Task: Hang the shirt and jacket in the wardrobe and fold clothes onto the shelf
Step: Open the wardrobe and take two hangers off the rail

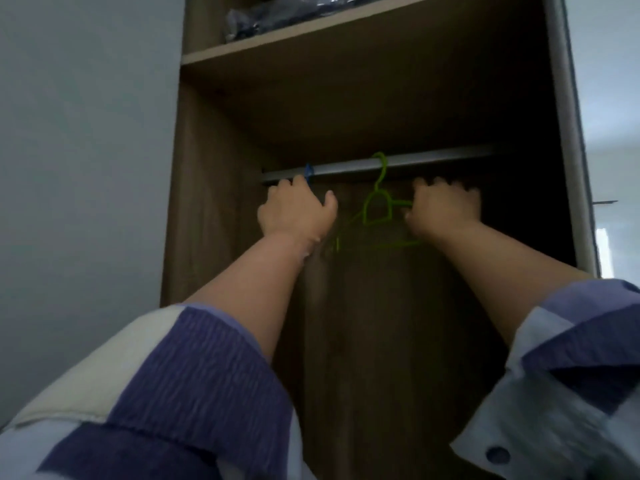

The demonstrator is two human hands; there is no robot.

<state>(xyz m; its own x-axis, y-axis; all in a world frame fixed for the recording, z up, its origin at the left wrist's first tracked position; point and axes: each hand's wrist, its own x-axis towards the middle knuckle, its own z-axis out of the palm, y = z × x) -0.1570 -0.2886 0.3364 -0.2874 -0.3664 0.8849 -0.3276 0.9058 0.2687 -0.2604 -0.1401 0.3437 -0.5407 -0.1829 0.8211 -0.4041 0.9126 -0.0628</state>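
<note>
Your hanger (pixel 378 209): bright green. Hook (pixel 308 172) on grey rail (pixel 346 167): blue. Wardrobe (pixel 207 188): dark brown woodgrain. Your sleeves (pixel 194 382): purple-white blocks.

**One head view, tilted up into the wardrobe**

You have a single wide-angle camera, worn on your head. It faces forward and upward into the open wardrobe (pixel 214 188), close enough that the hanging rail (pixel 346 167) sits mid-frame at arm's reach and the shelf (pixel 311 32) is seen from underneath. No second view overlaps it.
</note>
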